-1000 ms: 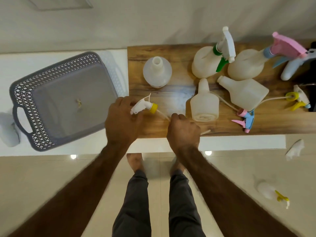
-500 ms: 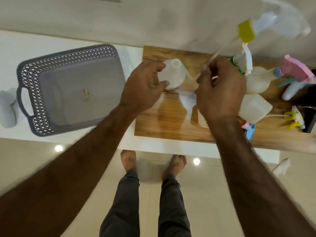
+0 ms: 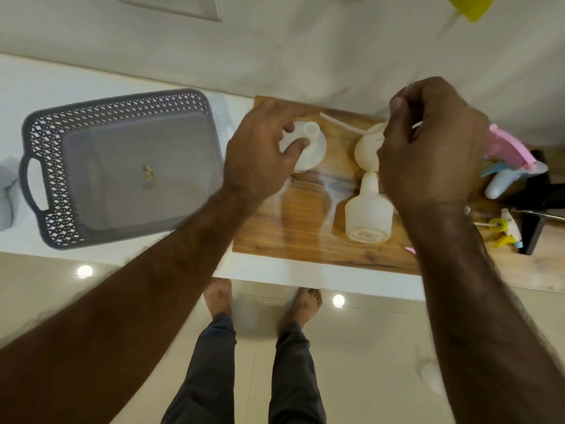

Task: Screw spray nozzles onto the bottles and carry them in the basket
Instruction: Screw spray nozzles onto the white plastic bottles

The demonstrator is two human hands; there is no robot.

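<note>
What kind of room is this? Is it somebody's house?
Probably a home, though I can't be sure. The person stands barefoot on a glossy tiled floor at a white counter with a wooden board and a grey plastic basket.

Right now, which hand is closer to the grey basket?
Left. The left hand grips a round bottle just beside the grey basket; the right hand is farther off.

Empty grey basket (image 3: 46,136) L of board; uncapped white bottles: one upright (image 3: 308,145), one lying (image 3: 368,212).
</note>
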